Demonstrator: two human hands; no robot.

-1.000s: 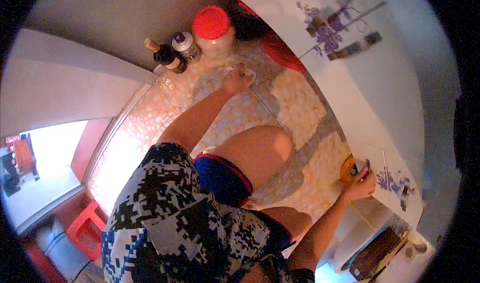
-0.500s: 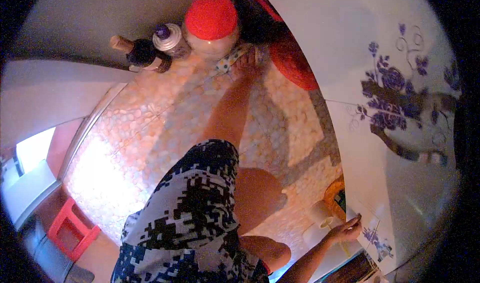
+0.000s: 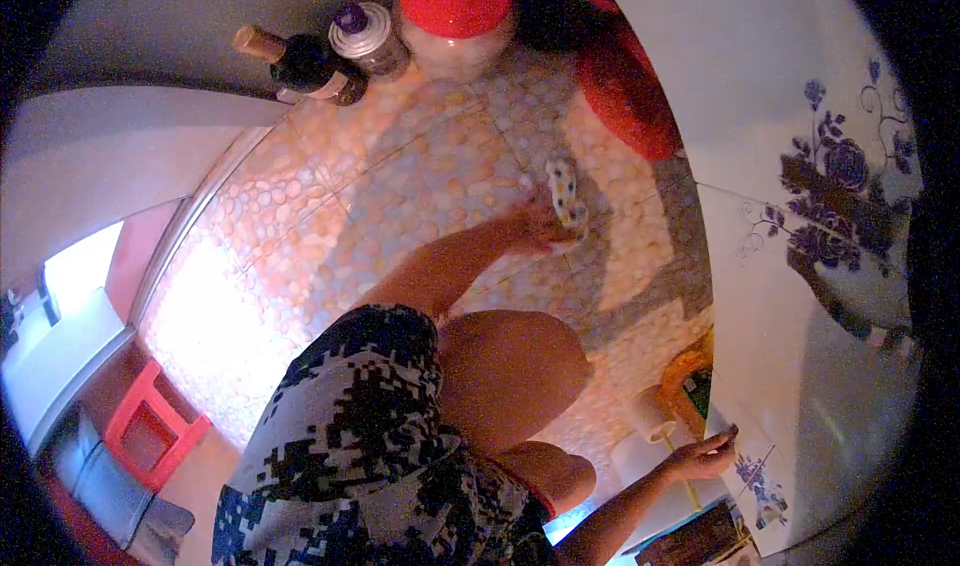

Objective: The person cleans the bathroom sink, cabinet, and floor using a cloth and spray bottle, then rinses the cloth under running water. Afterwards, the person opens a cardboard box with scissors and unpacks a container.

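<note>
My left hand [image 3: 540,226] is closed around a white cloth with dark spots [image 3: 563,191], low over the pebble-patterned floor [image 3: 400,186]. Part of the cloth sticks out past my fingers; blur hides its full shape. My right hand [image 3: 703,456] is at the edge of a glossy white panel [image 3: 740,366] with purple flower prints, like a fridge door. Its fingers are bent together against that edge. Beside it are a pale cup-like thing [image 3: 652,414] and an orange-rimmed object [image 3: 685,381].
Along the wall stand a dark bottle [image 3: 315,71], a spray can with a purple cap [image 3: 365,38] and a red-lidded jar [image 3: 457,6]. A red rounded object [image 3: 630,101] lies by the panel. A red plastic stool [image 3: 150,426] is at lower left. My bent knees [image 3: 520,366] are between my arms.
My left hand has come away from the jar toward the panel and my knees, bringing the spotted cloth with it. My right hand stays at the panel edge. The view has shifted slightly.
</note>
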